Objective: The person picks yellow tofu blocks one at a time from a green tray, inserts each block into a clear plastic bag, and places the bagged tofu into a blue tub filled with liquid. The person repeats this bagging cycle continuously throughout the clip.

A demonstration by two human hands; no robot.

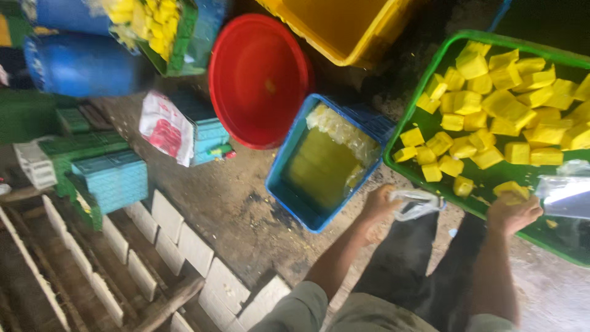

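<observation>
At far left lie round blue barrels (80,61), smooth plastic, with a crate of yellow pieces (153,24) above them; below sit ribbed green and teal crates (104,172) stacked flat, and pale rectangular blocks (184,246) in rows on the gritty concrete floor (246,209); a crumpled white and red bag (165,128) lies on another teal crate; next comes a round red basin (258,80), glossy and tipped on its side, and a yellow bin (335,27) with smooth walls; a blue tub (289,166) (rectangular, lattice-sided) holds murky yellowish liquid with pale chunks at its upper end.

The left hand (378,206) hangs just beside the tub's lower right corner, its grip clenched on a thin clear plastic bag (418,203), crinkled and limp; the bag spans the gap toward the green tray (418,117), whose rim it meets; the tray is wide and shallow, heaped with blocky yellow cubes (498,117), matte and rough-cut; the right hand (513,212) rests inside the tray's near edge, its grip closed over one yellow cube (510,189); a shiny clear sheet (565,193) lies just right of it.
</observation>
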